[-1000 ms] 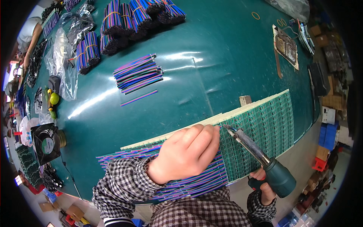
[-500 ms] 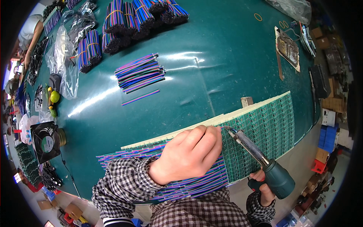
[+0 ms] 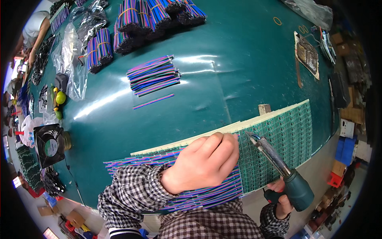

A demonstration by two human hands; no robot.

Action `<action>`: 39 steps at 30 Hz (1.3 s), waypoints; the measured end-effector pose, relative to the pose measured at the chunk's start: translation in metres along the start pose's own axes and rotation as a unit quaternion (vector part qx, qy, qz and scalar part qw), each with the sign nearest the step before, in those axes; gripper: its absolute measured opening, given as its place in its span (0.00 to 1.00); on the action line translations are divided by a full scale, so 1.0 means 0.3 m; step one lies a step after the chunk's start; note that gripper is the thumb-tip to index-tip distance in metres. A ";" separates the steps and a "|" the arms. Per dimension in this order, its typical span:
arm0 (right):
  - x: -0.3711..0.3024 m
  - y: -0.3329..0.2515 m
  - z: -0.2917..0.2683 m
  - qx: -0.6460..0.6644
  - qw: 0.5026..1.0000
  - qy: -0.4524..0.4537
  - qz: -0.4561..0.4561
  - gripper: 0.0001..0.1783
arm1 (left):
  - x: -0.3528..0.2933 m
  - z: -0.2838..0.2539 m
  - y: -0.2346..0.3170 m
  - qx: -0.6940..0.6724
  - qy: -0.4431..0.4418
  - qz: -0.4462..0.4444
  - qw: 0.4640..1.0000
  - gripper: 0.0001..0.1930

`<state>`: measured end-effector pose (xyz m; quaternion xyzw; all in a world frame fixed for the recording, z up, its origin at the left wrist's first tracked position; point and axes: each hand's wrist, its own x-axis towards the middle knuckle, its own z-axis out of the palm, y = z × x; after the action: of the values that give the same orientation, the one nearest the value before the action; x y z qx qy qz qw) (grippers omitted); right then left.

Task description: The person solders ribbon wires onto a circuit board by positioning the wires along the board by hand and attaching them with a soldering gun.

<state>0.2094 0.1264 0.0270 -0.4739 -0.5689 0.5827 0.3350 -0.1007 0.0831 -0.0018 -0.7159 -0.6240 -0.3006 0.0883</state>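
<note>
My left hand [image 3: 203, 163] is closed in a pinch near the upper edge of a panel of green circuit boards [image 3: 278, 143]. What its fingertips hold is hidden. Beneath and left of that hand, rows of multicoloured wires [image 3: 215, 195] lie across the boards, with cut ends sticking out past the left side. My right hand [image 3: 280, 199] grips a pistol-shaped soldering iron [image 3: 298, 189] with a dark green body. Its metal barrel slants up and left, and the tip is over the boards, slightly right of my left fingertips and apart from them.
A loose pile of wires [image 3: 154, 75] lies on the green tabletop, below banded wire bundles [image 3: 153, 20]. At left stands a black fan [image 3: 49, 146]. A wooden block [image 3: 264, 108] touches the panel's far edge. A stained tray [image 3: 307, 55] sits far right. Another person [image 3: 36, 30] is at upper left.
The soldering iron's tip has drawn a little to the right, away from my left fingertips. My left hand keeps its pinch. The whole view has shifted slightly.
</note>
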 end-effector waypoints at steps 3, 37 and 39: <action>0.005 -0.014 0.016 0.012 1.000 0.016 -0.006 0.47 | -0.006 0.014 0.000 -0.015 0.007 -0.005 1.000 0.15; -0.031 0.057 -0.086 -0.005 1.000 -0.027 -0.003 0.42 | -0.008 0.005 -0.014 -0.063 0.009 -0.013 0.998 0.14; -0.042 0.054 -0.092 0.008 1.000 -0.013 -0.002 0.42 | -0.014 0.009 -0.006 -0.047 0.010 0.002 0.999 0.14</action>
<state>0.2415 0.1222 0.0159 -0.4623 -0.5696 0.5926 0.3326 -0.1016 0.0813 -0.0067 -0.7174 -0.6067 -0.3368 0.0618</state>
